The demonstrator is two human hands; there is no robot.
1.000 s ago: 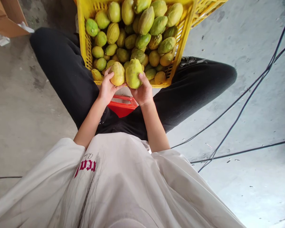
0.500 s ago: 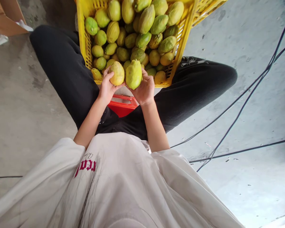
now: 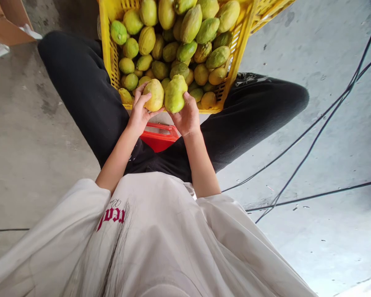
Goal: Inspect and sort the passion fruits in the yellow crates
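Note:
Over the near edge of a yellow crate [image 3: 238, 62], both my hands are raised side by side, each with a fruit that looks like a small papaya. My left hand [image 3: 138, 110] is closed around a rounded yellow papaya [image 3: 154, 95] with faint blotches. In my right hand [image 3: 188, 115] sits a greener, lumpy papaya [image 3: 175, 94], its narrow end pointing away from me; the thumb presses its right side. The two fruits are close beside each other. Behind them, the crate holds many green and yellow papayas [image 3: 170, 53].
The crate stands between my spread knees. Below my hands is a red plastic object with a slot [image 3: 159, 138]. A second yellow crate [image 3: 272, 11] adjoins at the back right. Black cables [image 3: 323, 119] cross the concrete floor on the right; a cardboard box [image 3: 9, 24] lies back left.
The greener papaya has tilted and shifted slightly up and right in my right hand, whose thumb now shows on its side. My left hand has barely moved.

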